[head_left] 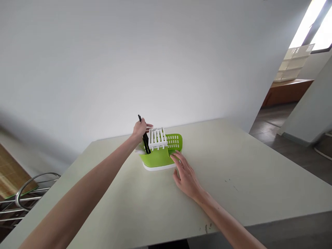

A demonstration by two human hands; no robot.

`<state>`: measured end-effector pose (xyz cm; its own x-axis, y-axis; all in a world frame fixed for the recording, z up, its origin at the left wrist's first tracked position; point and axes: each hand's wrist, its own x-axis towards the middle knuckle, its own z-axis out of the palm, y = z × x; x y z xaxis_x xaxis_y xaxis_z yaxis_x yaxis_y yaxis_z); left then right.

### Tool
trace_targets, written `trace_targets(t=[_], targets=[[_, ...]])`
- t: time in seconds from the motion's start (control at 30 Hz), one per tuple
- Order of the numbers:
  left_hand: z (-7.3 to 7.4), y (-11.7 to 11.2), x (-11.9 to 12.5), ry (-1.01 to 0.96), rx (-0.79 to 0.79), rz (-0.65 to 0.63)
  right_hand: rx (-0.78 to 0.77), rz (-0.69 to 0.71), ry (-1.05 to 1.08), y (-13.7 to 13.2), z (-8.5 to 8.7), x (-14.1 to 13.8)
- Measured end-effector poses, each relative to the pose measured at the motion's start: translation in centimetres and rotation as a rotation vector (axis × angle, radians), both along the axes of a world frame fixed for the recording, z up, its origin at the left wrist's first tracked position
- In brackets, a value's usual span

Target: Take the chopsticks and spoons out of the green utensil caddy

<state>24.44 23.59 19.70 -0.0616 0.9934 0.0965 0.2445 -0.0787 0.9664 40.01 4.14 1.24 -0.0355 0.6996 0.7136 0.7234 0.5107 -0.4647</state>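
Note:
A green utensil caddy (pixel 157 159) with a white base and a white slotted rack (pixel 157 138) on top stands on the table near the wall. At its left end, my left hand (pixel 140 128) is closed around a slim black utensil (pixel 139 118), whose upper tip sticks out above the fingers. Below that hand, black lengths (pixel 146 143) reach down into the left compartment; whether they belong to the held utensil I cannot tell. My right hand (pixel 184 175) is open, its fingertips at the front rim of the perforated right compartment (pixel 173 141). Something pale (pixel 140 151) shows by the caddy's left end.
The pale table (pixel 228 200) meets a plain wall (pixel 166 69) behind the caddy. A metal rack (pixel 28 193) stands beyond its left edge, near a wooden board (pixel 11 169). On the right are a passage floor (pixel 276 119) and a window (pixel 321 27).

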Motion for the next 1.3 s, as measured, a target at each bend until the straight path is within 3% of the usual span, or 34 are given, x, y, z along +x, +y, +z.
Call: trace_targets(t=[0.1, 0.23, 0.33, 0.43, 0.53, 0.63, 0.73, 0.83, 1.17, 1.3], targets=[[2.8, 0.7, -1.5, -0.221, 0.072, 0.146, 0.000, 0.005, -0.008, -0.1, -0.1, 0.1], [7.3, 1.4, -6.9, -0.476, 0.210, 0.278, -0.010, -0.002, -0.025, -0.2, -0.2, 0.2], [9.6, -0.5, -11.6, -0.628, 0.251, 0.194, -0.025, 0.006, -0.026, -0.3, -0.3, 0.2], [10.1, -4.7, -14.7, -0.684, 0.275, 0.096, -0.044, 0.005, -0.030, -0.4, -0.5, 0.3], [8.6, -9.0, -16.3, -0.551, 0.280, 0.010, -0.064, 0.002, -0.033, -0.5, -0.6, 0.4], [5.4, -12.0, -17.6, -0.422, 0.189, -0.006, -0.079, 0.005, -0.024, -0.7, -0.7, 0.5], [2.0, -13.3, -19.1, -0.363, 0.105, -0.018, -0.113, 0.014, -0.009, -1.0, -0.5, 0.5], [-0.4, -13.7, -20.0, -0.333, 0.069, -0.051, -0.139, 0.006, -0.004, -1.2, -0.4, 0.4], [-2.8, -14.6, -19.2, -0.182, 0.048, -0.281, -0.146, 0.001, -0.028, -1.4, -0.8, 0.6], [-4.8, -14.9, -19.1, -0.094, 0.036, -0.300, -0.160, -0.002, -0.025, -1.4, -0.9, 0.6]])
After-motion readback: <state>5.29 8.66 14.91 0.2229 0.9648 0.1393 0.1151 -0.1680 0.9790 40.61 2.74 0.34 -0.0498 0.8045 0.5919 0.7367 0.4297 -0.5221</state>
